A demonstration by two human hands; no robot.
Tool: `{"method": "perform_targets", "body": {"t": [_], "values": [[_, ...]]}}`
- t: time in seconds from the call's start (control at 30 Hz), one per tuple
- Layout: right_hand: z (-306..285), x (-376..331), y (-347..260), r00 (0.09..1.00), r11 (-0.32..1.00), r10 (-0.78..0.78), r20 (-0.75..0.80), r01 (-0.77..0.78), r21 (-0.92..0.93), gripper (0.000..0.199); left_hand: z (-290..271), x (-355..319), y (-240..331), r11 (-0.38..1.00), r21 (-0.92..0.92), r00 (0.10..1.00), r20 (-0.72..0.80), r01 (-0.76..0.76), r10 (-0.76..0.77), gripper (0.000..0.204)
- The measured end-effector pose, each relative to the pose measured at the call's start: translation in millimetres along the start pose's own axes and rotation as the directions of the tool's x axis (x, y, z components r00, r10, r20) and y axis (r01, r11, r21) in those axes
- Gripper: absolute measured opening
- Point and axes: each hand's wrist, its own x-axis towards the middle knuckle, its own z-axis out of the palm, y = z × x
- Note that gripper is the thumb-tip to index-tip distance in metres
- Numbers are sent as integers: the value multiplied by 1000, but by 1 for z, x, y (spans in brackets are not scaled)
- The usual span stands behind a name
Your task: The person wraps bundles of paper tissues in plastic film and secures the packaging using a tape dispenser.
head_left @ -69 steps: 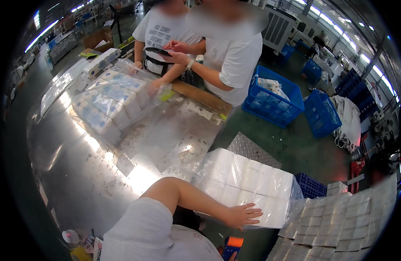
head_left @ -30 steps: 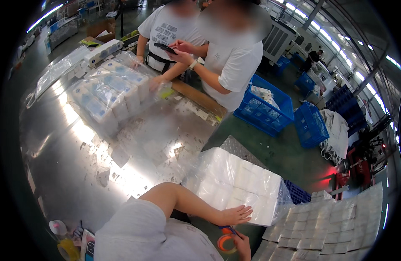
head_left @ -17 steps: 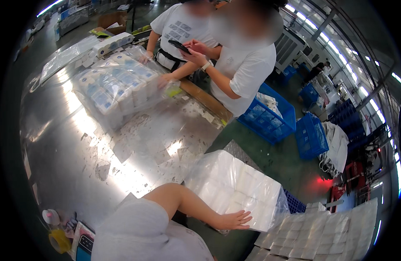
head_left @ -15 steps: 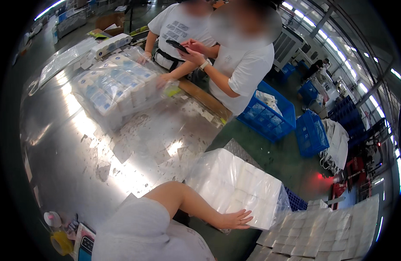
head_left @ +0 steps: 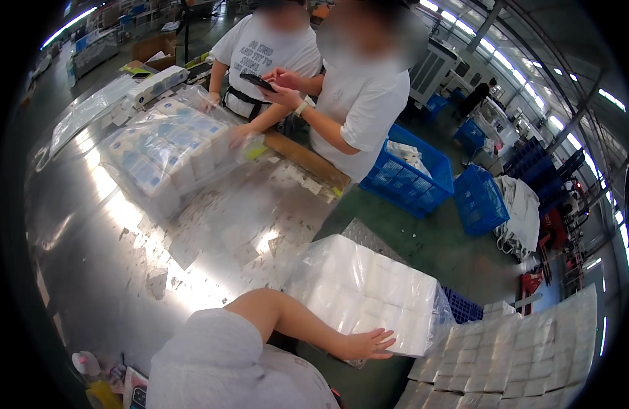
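My left hand [head_left: 369,344] lies with its fingers stretched out and spread against the near side of a large clear plastic bag of white paper packs [head_left: 376,283]. The packs sit in rows inside the film, and the bag's loose end [head_left: 442,317] bunches up at the right. This bundle is beside the right edge of a worn metal table [head_left: 212,238]. My left arm reaches across from the lower left, bent at the elbow. My right hand does not show.
Across the table, a person's hands touch another bagged bundle [head_left: 168,140], with blue-and-white packs inside. A second person holds a dark phone [head_left: 258,82]. Blue crates [head_left: 413,180] stand on the floor. More wrapped white packs [head_left: 512,347] are stacked at lower right.
The view has shifted slightly, so the far table and the people appear further left. My left hand remains on the bagged bundle, its fingers still spread.
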Motion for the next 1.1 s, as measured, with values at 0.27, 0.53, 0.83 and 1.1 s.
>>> {"method": "perform_targets", "body": {"t": [0.27,0.53,0.83,1.1], "values": [[-91,18,-90,975,994,104,-196,-105,8,57,7,1,0,968,-250,997,-47,39,-53,71],[-180,103,-80,915,988,147,-377,-121,92,64,-30,13,-16,801,-579,987,122,154,-102,70],[-249,218,-95,989,292,44,-142,123,948,61,-40,38,-71,794,-387,870,50,469,-490,63],[-233,383,-91,919,-153,-392,-44,-18,988,55,8,90,-58,858,-248,892,89,450,-443,49]]}}
